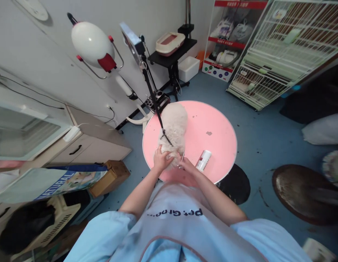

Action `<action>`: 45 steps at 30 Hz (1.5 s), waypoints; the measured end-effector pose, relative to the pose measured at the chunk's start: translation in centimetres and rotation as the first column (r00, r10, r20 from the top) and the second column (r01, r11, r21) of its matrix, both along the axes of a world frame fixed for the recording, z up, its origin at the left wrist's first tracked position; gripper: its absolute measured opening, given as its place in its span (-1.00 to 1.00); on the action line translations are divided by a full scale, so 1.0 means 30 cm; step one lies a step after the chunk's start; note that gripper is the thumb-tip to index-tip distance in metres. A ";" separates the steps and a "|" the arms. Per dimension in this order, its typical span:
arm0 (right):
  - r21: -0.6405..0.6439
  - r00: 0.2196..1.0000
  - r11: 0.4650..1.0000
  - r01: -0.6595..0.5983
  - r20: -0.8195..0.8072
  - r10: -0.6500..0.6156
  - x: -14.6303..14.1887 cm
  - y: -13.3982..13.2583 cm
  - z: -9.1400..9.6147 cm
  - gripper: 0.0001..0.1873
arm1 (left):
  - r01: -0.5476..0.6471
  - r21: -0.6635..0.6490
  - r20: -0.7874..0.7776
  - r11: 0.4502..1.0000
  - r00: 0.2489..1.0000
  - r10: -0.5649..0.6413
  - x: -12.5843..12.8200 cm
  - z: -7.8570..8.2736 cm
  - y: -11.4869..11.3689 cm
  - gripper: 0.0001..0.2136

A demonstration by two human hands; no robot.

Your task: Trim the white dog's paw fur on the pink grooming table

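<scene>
A white fluffy dog (173,120) is on the round pink table (220,123), its head end toward me. A dark strap (154,89) runs down from the upright stand to the dog's neck. My left hand (161,159) is closed around the fur at the side of the dog's head, thumb across the front. My right hand (188,166) holds scissors (182,157) close against the other side of the head; the fingers partly hide them. To the right of that hand a white can (204,160) lies on its side on the table.
A white dryer (91,43) on an arm and a tablet (130,36) stand at the back left. Wire cages (291,54) and a shelf (229,40) line the back right. At left are a cabinet (84,149) and a cardboard box (111,178). A round stool (300,193) stands at right.
</scene>
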State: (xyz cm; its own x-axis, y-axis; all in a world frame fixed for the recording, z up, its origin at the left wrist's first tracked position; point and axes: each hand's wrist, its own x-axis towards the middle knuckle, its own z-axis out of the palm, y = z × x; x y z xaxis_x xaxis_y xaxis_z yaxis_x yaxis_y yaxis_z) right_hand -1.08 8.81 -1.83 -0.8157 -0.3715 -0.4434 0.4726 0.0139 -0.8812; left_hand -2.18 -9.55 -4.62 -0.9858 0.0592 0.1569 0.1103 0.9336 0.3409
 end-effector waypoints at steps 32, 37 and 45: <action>0.229 0.966 0.944 -0.237 -0.050 0.254 0.076 -0.019 0.078 -0.88 | 0.061 -0.008 0.109 0.998 0.992 -0.060 -0.037 -0.005 -0.045 -0.64; 0.221 0.966 0.945 -0.242 -0.038 0.256 0.044 -0.048 0.064 -0.87 | 0.087 -0.033 0.117 0.996 0.990 -0.083 -0.040 0.009 -0.049 -0.65; 0.131 0.967 0.966 -0.225 -0.092 0.238 0.093 -0.042 0.084 -0.73 | 0.090 -0.027 0.109 0.996 0.990 -0.086 -0.048 -0.007 -0.079 -0.63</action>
State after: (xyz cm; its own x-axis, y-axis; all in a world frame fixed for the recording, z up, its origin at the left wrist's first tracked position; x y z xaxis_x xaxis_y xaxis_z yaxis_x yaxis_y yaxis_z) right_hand 1.72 7.55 0.69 -0.7585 -0.5056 -0.4112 0.3480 0.2192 -0.9115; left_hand -3.62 -11.91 -4.83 -0.9876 0.1496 0.0469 0.1567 0.9325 0.3253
